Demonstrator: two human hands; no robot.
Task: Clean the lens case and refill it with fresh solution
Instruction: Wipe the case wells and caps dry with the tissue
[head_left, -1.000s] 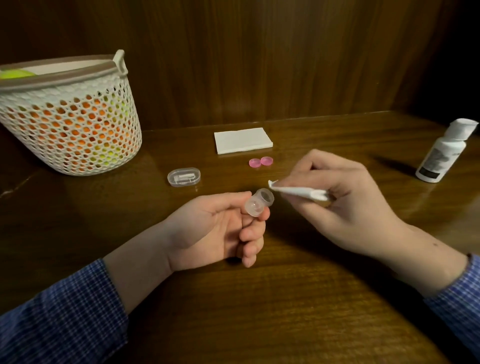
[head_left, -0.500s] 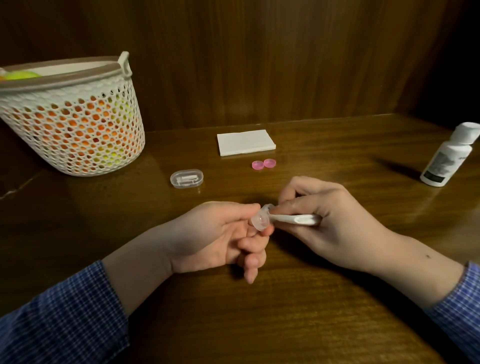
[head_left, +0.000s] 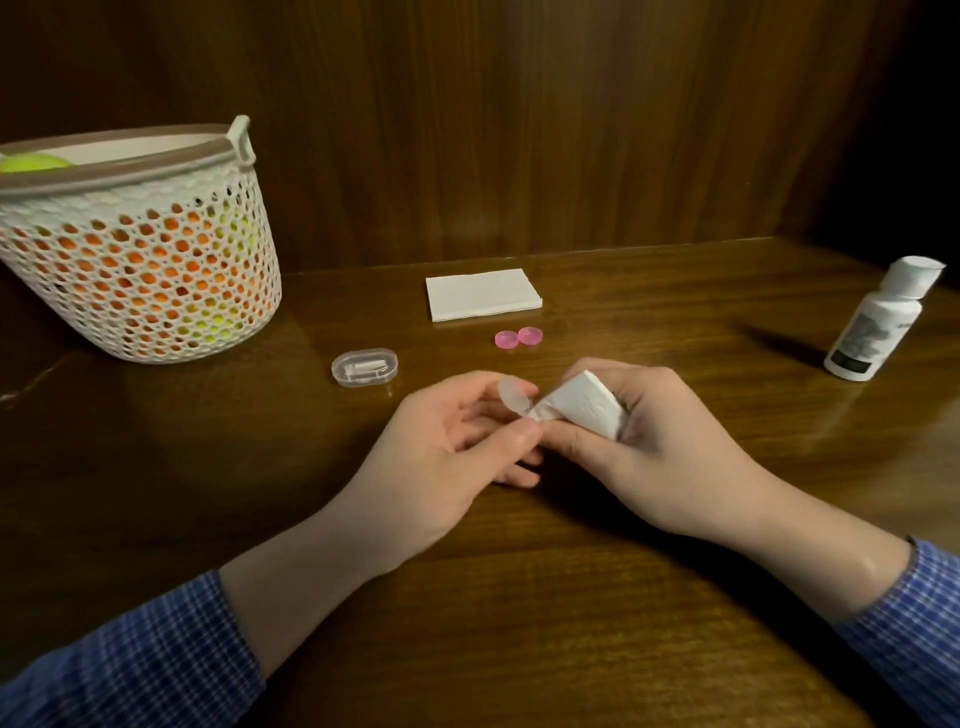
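Observation:
My left hand (head_left: 457, 441) pinches a small clear plastic lens cup (head_left: 511, 397) between thumb and fingers, just above the table. My right hand (head_left: 639, 441) grips a folded white tissue (head_left: 582, 408), whose corner is pushed into the cup's mouth. Two pink caps (head_left: 518, 337) lie side by side on the table behind my hands. A white solution bottle (head_left: 878, 322) with its cap on stands at the far right. A stack of white tissues (head_left: 483, 293) lies near the back wall.
A small clear oval box (head_left: 365, 368) with something white inside sits left of the caps. A white mesh basket (head_left: 135, 244) holding orange and yellow things stands at the back left. The wooden table (head_left: 519, 623) meets a wood-panelled wall behind.
My right hand has brought the tissue to the cup and pushed its corner in. Both hands have dropped closer to the table, and the left hand has turned the cup.

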